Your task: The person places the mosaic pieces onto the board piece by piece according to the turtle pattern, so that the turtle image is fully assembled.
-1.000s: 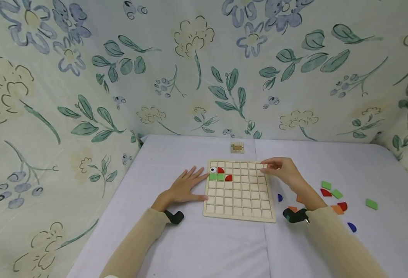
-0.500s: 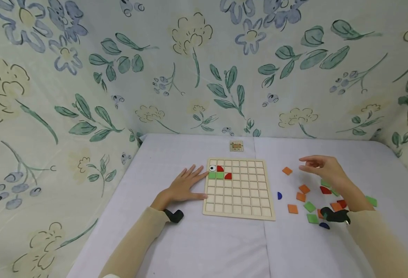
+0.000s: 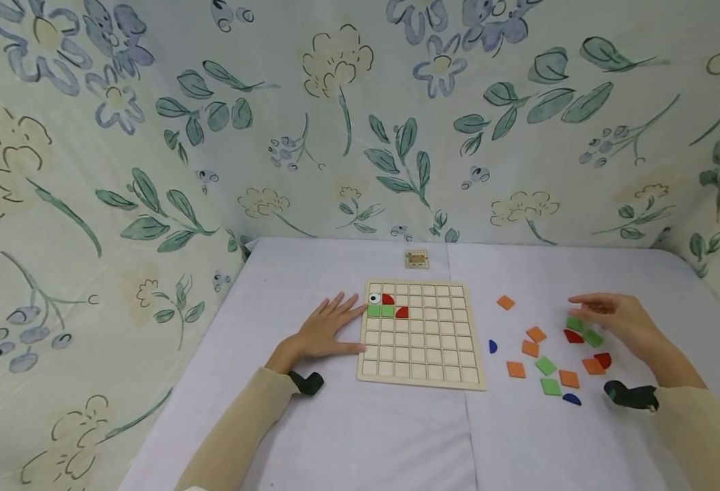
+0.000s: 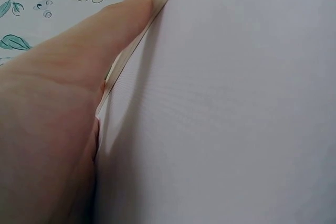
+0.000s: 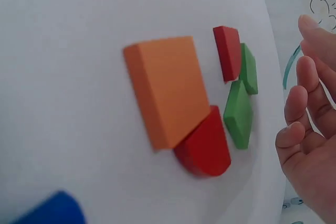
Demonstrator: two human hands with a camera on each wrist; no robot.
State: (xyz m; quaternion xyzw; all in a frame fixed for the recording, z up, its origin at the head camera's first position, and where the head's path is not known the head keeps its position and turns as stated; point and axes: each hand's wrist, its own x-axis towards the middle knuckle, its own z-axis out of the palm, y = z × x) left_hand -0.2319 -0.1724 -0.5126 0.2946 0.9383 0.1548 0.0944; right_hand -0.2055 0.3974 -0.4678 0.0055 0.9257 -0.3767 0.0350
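My left hand lies spread on the cloth, with fingertips and thumb against the left edge of a wooden grid board. Its thumb meets the board's rim in the left wrist view. A white eye tile, two green squares and two red quarter-round tiles sit in the board's upper left cells. Above the scattered pieces hovers my right hand, fingers loosely bent and holding nothing. Nearest below it are green tiles and a red tile.
Several orange squares, more green tiles and blue half-round pieces lie loose right of the board. A red tile touches an orange square. A small picture card lies behind the board.
My right hand has moved right from the board's upper right corner to over the scattered green and red tiles, uncovering orange and green pieces. My left hand has stayed at the board's left edge.
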